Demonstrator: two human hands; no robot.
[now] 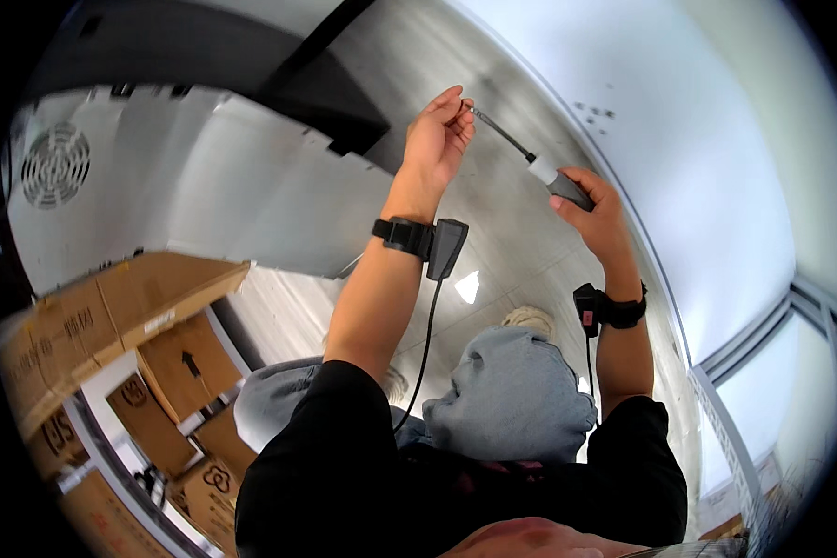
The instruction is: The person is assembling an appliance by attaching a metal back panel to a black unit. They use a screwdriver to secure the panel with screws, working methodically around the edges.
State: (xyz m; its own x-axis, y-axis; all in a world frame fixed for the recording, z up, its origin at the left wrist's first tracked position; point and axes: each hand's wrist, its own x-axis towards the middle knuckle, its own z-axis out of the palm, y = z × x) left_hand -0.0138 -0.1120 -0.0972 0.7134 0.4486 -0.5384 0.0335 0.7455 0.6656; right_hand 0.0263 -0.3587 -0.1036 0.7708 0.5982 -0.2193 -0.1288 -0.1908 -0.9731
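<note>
My right hand (597, 209) is closed around the grey handle of a screwdriver (510, 139), which has a white collar and a dark metal shaft. The shaft points up and left toward my left hand (442, 139). There the fingers are curled and pinched together right at the screwdriver's tip. Whatever sits between those fingertips is too small to make out. Several small dark pieces, probably screws (595, 113), lie in a cluster on the white panel (697, 167) to the right of the screwdriver.
On the left stands a large metal housing (251, 186) with a round vent, below a black cabinet part (325, 98). Cardboard boxes (186, 363) are stacked on a rack at lower left. A metal frame (763, 321) borders the right. Cables hang from both wrist straps.
</note>
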